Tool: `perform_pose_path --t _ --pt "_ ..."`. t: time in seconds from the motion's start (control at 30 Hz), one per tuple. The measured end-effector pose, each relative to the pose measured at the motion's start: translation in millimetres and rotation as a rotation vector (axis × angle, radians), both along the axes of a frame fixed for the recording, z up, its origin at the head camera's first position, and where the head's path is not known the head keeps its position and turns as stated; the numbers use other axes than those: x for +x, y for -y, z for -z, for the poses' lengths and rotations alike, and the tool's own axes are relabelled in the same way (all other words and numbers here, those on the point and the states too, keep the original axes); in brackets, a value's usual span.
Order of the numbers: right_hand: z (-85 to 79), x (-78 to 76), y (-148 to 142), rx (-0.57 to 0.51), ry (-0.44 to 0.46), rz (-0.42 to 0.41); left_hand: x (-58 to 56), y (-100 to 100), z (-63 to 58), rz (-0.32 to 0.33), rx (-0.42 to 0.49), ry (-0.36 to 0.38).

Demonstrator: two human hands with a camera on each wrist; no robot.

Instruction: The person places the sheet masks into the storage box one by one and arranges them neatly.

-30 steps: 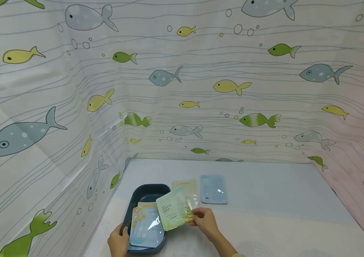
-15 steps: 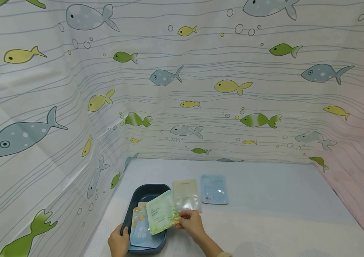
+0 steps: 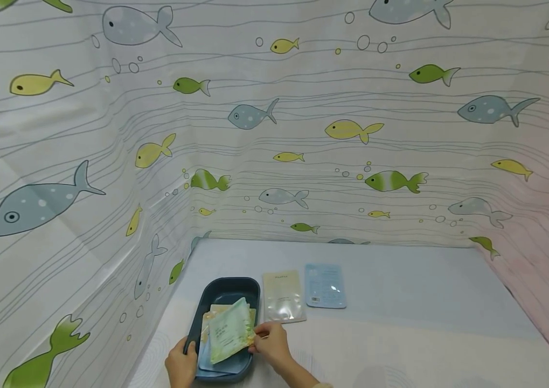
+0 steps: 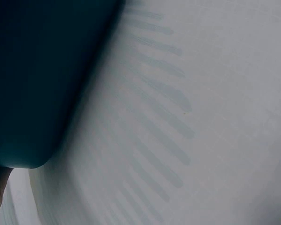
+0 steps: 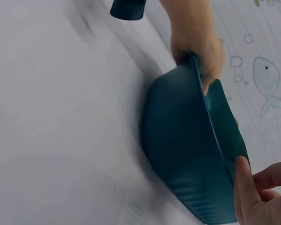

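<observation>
A dark teal tray stands on the table at the lower left in the head view. My left hand grips its near left rim, thumb over the edge. A light green flat packet lies tilted over the tray, its right corner pinched by my right hand. Under it in the tray are a blue packet and a partly hidden cream one. In the right wrist view the tray shows from outside, with the left hand on its far rim. The left wrist view holds mostly tray wall.
Right of the tray lie a cream packet with a glossy lower part and a blue packet with a barcode. A fish-patterned curtain encloses the table at the back and sides.
My right hand has carried the green packet left and down, from beside the tray to over it, uncovering the cream packet on the table. The left hand stays on the rim.
</observation>
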State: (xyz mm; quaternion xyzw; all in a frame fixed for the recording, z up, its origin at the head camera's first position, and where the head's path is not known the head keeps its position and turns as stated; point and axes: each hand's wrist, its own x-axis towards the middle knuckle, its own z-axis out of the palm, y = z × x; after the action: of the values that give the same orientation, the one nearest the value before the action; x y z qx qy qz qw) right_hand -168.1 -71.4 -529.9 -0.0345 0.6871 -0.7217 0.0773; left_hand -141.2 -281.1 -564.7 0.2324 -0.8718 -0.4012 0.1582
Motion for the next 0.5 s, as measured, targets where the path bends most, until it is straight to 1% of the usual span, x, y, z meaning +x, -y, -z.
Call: perform_pose_path --t 0.13,0.23,0.3,0.5 --pt "1.0 2.1 6.4 0.059 -0.068 0.018 -0.8 -0.4 0.3 -0.013 -0.034 -0.027" --pt "2.4 2.5 9.1 0.140 -0.144 0.013 -0.4 -0.8 -0.4 -0.016 -0.039 -0.032" --pt "3.1 2.0 10.2 0.227 -0.212 0.011 -0.1 -1.4 -0.9 -0.008 -0.046 -0.034" --pt "2.6 5.4 12.1 0.544 -0.422 -0.024 2.5 -1.6 -1.7 0.018 -0.001 -0.004"
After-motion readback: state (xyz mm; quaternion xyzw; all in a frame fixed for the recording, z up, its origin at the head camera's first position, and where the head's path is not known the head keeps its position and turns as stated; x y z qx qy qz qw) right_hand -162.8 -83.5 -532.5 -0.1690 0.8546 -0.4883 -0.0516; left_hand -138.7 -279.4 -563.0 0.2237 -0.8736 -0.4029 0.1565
